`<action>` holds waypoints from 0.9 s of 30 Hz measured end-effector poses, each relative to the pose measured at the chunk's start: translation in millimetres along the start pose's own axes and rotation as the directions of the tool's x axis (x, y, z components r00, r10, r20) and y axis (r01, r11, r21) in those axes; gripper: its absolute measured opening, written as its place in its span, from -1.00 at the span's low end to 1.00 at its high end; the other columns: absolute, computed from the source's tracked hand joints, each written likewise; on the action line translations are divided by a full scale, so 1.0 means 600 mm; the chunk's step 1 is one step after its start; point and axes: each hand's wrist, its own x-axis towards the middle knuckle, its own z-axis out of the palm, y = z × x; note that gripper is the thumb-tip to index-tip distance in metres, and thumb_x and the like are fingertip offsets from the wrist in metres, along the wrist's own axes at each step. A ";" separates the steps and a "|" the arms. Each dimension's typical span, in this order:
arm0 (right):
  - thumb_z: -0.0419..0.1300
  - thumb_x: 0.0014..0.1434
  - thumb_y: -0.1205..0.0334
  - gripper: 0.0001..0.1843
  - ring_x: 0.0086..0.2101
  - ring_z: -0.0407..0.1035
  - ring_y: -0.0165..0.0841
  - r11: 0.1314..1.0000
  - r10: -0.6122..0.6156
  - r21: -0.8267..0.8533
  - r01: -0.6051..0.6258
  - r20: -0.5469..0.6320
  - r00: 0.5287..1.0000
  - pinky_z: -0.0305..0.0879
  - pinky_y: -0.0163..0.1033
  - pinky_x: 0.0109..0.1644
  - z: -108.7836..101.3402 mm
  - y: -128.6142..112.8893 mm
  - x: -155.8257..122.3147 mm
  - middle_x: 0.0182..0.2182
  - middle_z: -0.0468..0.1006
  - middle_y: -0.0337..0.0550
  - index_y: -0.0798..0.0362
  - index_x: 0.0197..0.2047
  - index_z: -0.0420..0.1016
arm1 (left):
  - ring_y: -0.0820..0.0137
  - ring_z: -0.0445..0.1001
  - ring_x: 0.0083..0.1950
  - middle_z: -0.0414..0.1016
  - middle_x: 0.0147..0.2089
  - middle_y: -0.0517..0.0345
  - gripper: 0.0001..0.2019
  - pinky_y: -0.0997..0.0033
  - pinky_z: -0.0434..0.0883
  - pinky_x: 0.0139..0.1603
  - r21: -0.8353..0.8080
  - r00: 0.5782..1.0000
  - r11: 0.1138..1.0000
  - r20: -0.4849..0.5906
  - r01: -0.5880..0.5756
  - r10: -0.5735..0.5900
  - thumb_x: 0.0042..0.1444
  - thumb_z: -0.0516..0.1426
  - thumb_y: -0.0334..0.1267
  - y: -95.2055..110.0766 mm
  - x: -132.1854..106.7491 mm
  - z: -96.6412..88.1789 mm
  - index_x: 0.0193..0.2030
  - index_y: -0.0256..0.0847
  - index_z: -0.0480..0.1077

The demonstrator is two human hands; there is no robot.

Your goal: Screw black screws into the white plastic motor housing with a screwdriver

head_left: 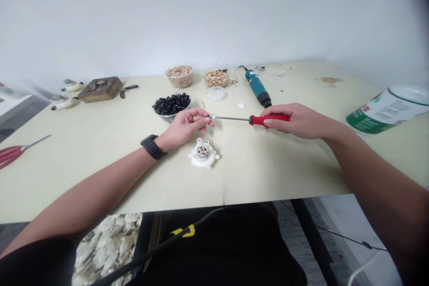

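Observation:
My right hand (295,120) is wrapped round the red handle of a screwdriver (234,119), whose long shaft points left. At the shaft's tip, my left hand (187,127) is closed in a pinch, wearing a black watch (153,146) on its wrist. Something small and dark shows between those fingertips; what it is cannot be made out. Below the left hand, a white plastic housing with a round metal motor (203,154) in its middle lies on the table. Just behind that hand stands a clear bowl of small black parts (171,103).
At the back are tubs of beige pieces (179,76) and brass-coloured pieces (215,78), plus a teal power screwdriver (257,87). A wooden block (100,89) and red-handled scissors (13,154) lie left. A green-and-white tub (385,109) tilts at right. White parts (107,243) fill the space below.

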 end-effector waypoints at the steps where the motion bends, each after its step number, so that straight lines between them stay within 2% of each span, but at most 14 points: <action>1: 0.20 0.32 -0.43 -0.42 -0.40 0.34 -0.28 1.000 0.005 0.005 -0.005 -0.001 1.000 0.20 -0.17 -0.30 0.000 -0.002 0.000 -0.34 0.57 -0.18 -0.09 -0.08 0.67 | 0.49 0.52 -0.36 0.72 -0.16 -0.04 -0.57 0.44 0.49 -0.27 0.001 1.000 1.000 0.000 0.000 0.000 0.17 0.44 0.02 0.000 0.000 0.000 -0.10 -0.31 0.53; 15: 0.21 0.33 -0.43 -0.43 -0.42 0.30 -0.31 0.998 0.046 0.042 -0.047 0.031 0.998 0.17 -0.18 -0.32 -0.001 -0.006 -0.002 -0.37 0.55 -0.19 -0.08 -0.10 0.65 | 0.50 0.52 -0.39 0.72 -0.17 -0.05 -0.57 0.45 0.49 -0.31 0.034 1.000 0.999 0.020 0.016 -0.016 0.16 0.45 0.03 0.001 0.002 -0.005 -0.12 -0.31 0.52; 18: 0.30 0.24 -0.42 -0.43 -0.37 0.37 -0.26 0.999 0.043 0.028 -0.043 0.028 0.999 0.20 -0.16 -0.29 -0.002 -0.003 -0.003 -0.29 0.59 -0.16 -0.08 -0.07 0.65 | 0.51 0.52 -0.40 0.72 -0.17 -0.04 -0.56 0.46 0.48 -0.32 0.038 0.999 0.999 0.023 0.022 -0.023 0.14 0.46 0.03 -0.001 0.003 -0.005 -0.12 -0.31 0.52; 21: 0.47 0.08 -0.31 -0.43 -0.29 0.45 -0.19 0.999 0.016 0.036 -0.017 0.014 1.000 0.26 -0.13 -0.25 -0.001 0.001 -0.003 -0.17 0.63 -0.14 -0.07 -0.03 0.62 | 0.50 0.53 -0.40 0.72 -0.17 -0.03 -0.57 0.46 0.46 -0.33 0.050 0.999 0.998 0.018 0.037 -0.038 0.15 0.45 0.03 -0.002 0.002 -0.005 -0.12 -0.30 0.51; 25: 0.48 0.10 -0.12 -0.56 -0.33 0.44 -0.22 0.991 0.037 0.128 -0.032 -0.033 0.999 0.28 -0.12 -0.28 0.002 0.000 -0.004 -0.21 0.62 -0.15 -0.07 -0.08 0.57 | 0.49 0.53 -0.39 0.72 -0.19 -0.03 -0.58 0.47 0.45 -0.33 0.069 0.999 0.997 0.014 0.045 -0.046 0.16 0.45 0.02 -0.001 0.001 -0.005 -0.12 -0.30 0.51; 27: 0.48 0.11 -0.11 -0.60 -0.35 0.43 -0.23 0.987 0.057 0.152 -0.050 -0.044 0.997 0.27 -0.12 -0.30 0.003 -0.003 -0.005 -0.24 0.62 -0.16 -0.08 -0.09 0.58 | 0.49 0.53 -0.39 0.71 -0.19 -0.03 -0.59 0.46 0.45 -0.32 0.077 0.999 0.996 0.014 0.037 -0.038 0.17 0.44 0.01 -0.001 0.001 -0.006 -0.12 -0.30 0.52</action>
